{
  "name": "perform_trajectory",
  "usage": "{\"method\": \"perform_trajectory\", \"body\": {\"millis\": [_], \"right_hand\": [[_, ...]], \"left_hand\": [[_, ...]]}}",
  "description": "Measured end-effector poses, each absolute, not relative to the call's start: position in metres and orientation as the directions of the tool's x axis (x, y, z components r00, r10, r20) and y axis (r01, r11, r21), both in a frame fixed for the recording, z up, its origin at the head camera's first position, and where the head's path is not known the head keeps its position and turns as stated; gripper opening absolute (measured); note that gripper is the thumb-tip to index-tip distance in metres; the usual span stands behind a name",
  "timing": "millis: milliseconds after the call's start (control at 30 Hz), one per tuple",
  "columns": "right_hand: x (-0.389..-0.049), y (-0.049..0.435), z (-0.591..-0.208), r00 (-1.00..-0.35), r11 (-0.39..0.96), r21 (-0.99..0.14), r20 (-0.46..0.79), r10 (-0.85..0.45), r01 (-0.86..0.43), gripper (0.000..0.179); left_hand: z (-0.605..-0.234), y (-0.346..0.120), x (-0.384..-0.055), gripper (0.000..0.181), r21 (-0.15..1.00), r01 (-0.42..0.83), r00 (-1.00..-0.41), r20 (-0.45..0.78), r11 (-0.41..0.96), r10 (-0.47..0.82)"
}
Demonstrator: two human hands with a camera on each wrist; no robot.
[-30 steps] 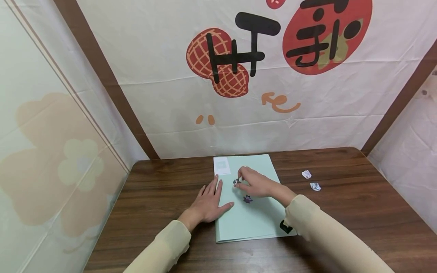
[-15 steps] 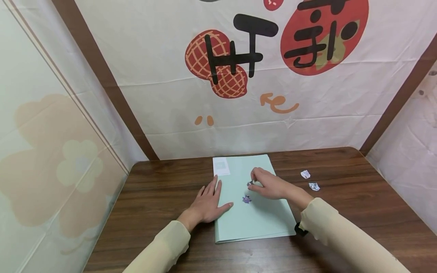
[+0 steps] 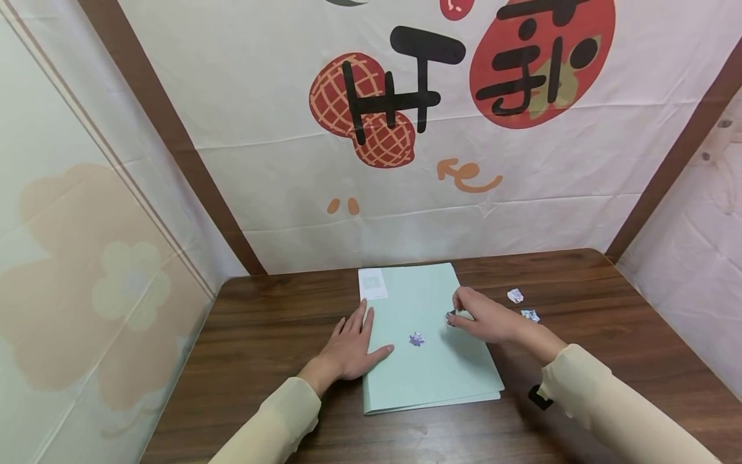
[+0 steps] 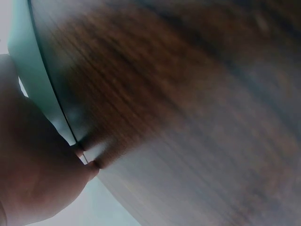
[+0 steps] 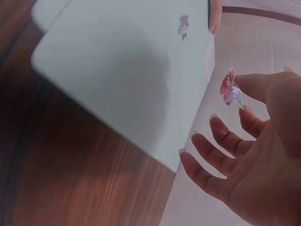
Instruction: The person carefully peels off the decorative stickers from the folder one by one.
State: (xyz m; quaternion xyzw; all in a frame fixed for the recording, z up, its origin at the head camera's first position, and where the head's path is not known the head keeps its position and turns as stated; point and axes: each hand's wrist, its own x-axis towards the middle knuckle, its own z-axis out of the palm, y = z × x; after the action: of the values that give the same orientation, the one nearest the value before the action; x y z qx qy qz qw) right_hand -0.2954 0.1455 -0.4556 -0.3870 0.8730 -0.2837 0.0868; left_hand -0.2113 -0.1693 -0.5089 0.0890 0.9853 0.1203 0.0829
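My right hand [image 3: 489,317] pinches a small sticker [image 5: 231,89] with pink and blue cartoon figures between thumb and index finger, while its other fingers are loosely spread. It hovers over the right side of a pale green folder [image 3: 429,377]. A purple sticker [image 3: 417,339] lies on the middle of the folder cover, between the two hands. Flat along the folder's left edge rests my left hand [image 3: 348,348], fingers straight and thumb out on the cover. Dark and partly cropped, the same hand [image 4: 37,165] shows at the folder's edge in the left wrist view.
Two small pale, crinkled pieces, one farther back [image 3: 515,296] and one nearer [image 3: 530,316], lie on the brown wooden table [image 3: 261,348] right of the folder. A white label [image 3: 373,283] marks the folder's top left corner. A printed cloth [image 3: 278,193] hangs behind the table.
My right hand has moved right across the folder, from near its middle to its right side, carrying the pinched sticker. My left hand has stayed in place on the folder's left edge.
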Motion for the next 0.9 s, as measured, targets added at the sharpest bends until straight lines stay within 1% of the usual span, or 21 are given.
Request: {"method": "perform_trajectory", "body": {"millis": [200,367,633,767,900], "right_hand": [[-0.294,0.162,-0.454,-0.699,0.547,-0.563,0.08,-0.71,-0.62,0.023],[-0.292,0.178,-0.452,-0.708,0.55,-0.568,0.083,-0.702,-0.612,0.021],[-0.287,0.211,-0.454,-0.723,0.582,-0.52,0.105,-0.683,-0.626,0.022],[-0.286,0.227,-0.459,-0.747,0.615,-0.511,0.085,-0.659,-0.6,0.023],[-0.284,0.241,-0.463,-0.771,0.639,-0.527,0.051,-0.634,-0.56,0.024]], "left_hand": [[-0.509,-0.173,-0.212,0.097,0.277,0.173,-0.971,-0.115,0.945,0.211],[-0.505,-0.172,-0.211,0.096,0.265,0.162,-0.971,-0.13,0.951,0.201],[-0.51,-0.17,-0.214,0.097,0.259,0.152,-0.97,-0.147,0.954,0.195],[-0.513,-0.17,-0.214,0.098,0.265,0.154,-0.972,-0.135,0.952,0.195],[-0.51,-0.169,-0.211,0.098,0.278,0.155,-0.972,-0.126,0.948,0.196]]}}
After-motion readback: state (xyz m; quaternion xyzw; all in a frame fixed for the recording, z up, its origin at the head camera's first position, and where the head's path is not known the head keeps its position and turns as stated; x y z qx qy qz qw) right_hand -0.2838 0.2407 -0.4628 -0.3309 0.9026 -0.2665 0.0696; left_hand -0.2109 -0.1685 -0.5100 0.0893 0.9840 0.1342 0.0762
